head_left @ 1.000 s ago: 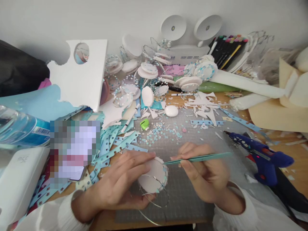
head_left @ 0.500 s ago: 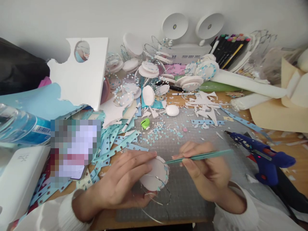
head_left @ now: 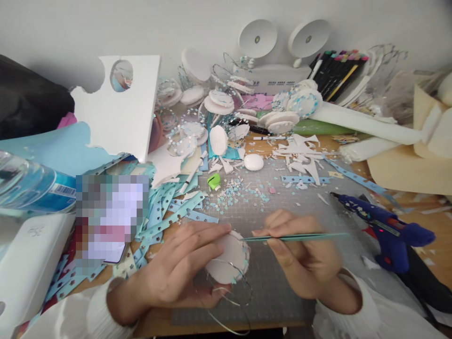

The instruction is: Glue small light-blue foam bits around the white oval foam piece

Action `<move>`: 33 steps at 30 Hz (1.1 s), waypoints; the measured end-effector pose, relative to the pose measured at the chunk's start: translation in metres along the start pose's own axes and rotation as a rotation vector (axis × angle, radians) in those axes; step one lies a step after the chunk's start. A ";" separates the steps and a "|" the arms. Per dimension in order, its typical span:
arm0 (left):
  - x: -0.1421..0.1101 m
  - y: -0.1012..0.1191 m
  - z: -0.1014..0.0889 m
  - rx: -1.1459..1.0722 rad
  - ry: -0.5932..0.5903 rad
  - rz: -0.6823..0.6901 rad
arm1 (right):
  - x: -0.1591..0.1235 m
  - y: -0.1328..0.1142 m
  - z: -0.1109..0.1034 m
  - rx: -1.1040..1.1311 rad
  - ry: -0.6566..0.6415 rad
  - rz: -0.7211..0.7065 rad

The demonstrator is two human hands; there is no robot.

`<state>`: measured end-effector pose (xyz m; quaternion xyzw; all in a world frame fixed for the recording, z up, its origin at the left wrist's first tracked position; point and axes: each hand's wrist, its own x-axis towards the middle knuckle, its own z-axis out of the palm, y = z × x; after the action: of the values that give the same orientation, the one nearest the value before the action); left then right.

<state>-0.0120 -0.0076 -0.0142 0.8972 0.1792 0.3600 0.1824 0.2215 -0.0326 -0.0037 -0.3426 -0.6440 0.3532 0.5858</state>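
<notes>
My left hand (head_left: pixel 190 263) is closed on a white foam disc (head_left: pixel 229 263), fingers over its top left and thumb below. Small pale-blue paper flowers line the disc's right edge, and thin silvery wire (head_left: pixel 243 287) loops across its lower face and hangs beneath. Between thumb and fingers, my right hand (head_left: pixel 303 254) pinches teal tweezers (head_left: pixel 296 237), held almost level. Their tips touch or nearly touch the disc's upper right rim; whether they grip a flower is too small to tell. Beyond the hands, loose paper flowers (head_left: pixel 236 190) lie scattered on the grey cutting mat (head_left: pixel 275 301).
A blue glue gun (head_left: pixel 391 230) lies at the right. To the left are a phone (head_left: pixel 120 221), a white power bank (head_left: pixel 31 263), a water bottle (head_left: pixel 38 188) and punched blue strips (head_left: pixel 162 212). Decorated foam discs (head_left: pixel 219 103) and a lamp (head_left: pixel 257 40) stand at the back.
The tweezers have tilted from sloping upward at the right to nearly level, with their tips still by the disc's rim. My left hand keeps its hold, and the disc has barely shifted.
</notes>
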 end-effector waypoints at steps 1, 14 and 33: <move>0.001 0.000 0.000 -0.003 0.004 0.001 | 0.000 0.000 0.000 0.006 -0.005 -0.005; 0.003 0.002 -0.001 -0.055 0.021 -0.003 | 0.003 -0.001 0.001 0.031 -0.012 -0.063; 0.002 0.001 0.000 -0.009 0.053 0.045 | 0.008 0.002 -0.002 0.078 0.130 0.202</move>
<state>-0.0105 -0.0073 -0.0126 0.8904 0.1621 0.3883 0.1734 0.2233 -0.0247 -0.0018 -0.4049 -0.5524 0.4125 0.6006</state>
